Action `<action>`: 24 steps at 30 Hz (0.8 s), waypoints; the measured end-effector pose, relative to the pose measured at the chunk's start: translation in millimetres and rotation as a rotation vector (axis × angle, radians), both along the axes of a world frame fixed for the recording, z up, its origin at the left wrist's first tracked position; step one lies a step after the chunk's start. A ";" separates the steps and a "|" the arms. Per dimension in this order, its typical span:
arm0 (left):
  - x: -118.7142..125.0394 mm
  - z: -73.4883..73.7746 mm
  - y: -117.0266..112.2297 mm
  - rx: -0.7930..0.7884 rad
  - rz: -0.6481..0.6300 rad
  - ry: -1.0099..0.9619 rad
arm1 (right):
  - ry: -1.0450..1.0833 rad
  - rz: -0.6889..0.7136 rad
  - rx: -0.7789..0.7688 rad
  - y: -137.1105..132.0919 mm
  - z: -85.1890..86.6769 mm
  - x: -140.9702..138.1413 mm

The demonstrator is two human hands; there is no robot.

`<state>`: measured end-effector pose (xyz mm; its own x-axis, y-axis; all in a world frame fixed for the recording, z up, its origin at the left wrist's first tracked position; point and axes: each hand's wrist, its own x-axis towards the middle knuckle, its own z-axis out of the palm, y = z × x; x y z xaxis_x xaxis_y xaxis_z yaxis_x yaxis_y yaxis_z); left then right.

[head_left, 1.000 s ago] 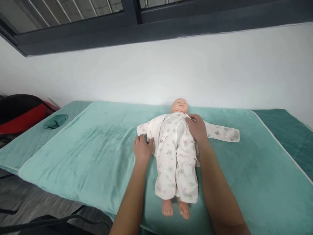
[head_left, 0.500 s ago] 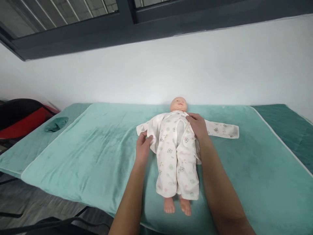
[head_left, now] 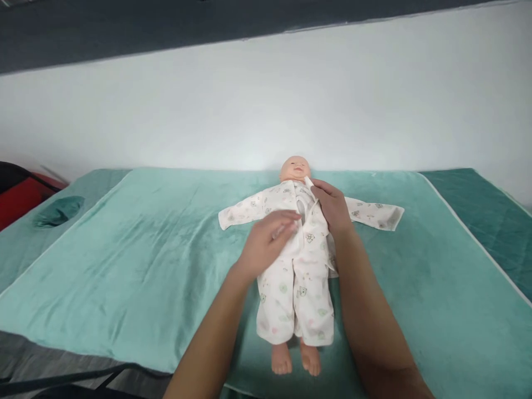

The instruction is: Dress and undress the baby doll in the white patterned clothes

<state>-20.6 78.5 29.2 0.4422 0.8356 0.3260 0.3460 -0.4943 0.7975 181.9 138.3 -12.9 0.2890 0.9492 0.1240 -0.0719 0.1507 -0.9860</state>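
Observation:
A baby doll (head_left: pixel 295 168) lies on its back on a teal blanket (head_left: pixel 158 249), head toward the wall, bare feet toward me. It wears white printed pants and a white printed top (head_left: pixel 310 238) whose sleeves spread out to both sides. My left hand (head_left: pixel 268 241) lies flat on the doll's chest with fingers stretched out, pressing the left front flap of the top. My right hand (head_left: pixel 330 205) rests on the right front flap near the collar, fingers curled on the fabric edge.
The blanket covers a long padded table against a white wall (head_left: pixel 208 111). A darker green cover (head_left: pixel 477 205) shows at the right end. A face hole (head_left: pixel 58 210) is at the left end, with a red and black object (head_left: pixel 16 191) beyond it.
My left hand moved from the doll's left side onto its chest, bringing the left flap over. The left sleeve now lies spread flat. The view tilted down.

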 end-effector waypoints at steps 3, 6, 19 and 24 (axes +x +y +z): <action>6.8 2.7 40.2 -0.099 0.289 -0.127 | -0.061 0.026 0.010 0.0 1.4 0.2; 21.7 4.7 82.0 -0.180 0.362 -0.084 | -0.057 0.048 0.024 1.4 0.2 2.8; 43.4 -20.7 113.6 -0.277 0.311 -0.327 | -0.041 0.061 -0.049 10.2 -6.0 6.4; 49.2 -15.4 107.3 -0.383 0.222 -0.496 | 0.005 0.178 -0.128 22.6 1.1 12.3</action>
<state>28.6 185.8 13.8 0.1200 0.9868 0.1086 -0.0466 -0.1037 0.9935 194.2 160.9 -11.7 0.1158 0.9933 -0.0017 -0.0911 0.0089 -0.9958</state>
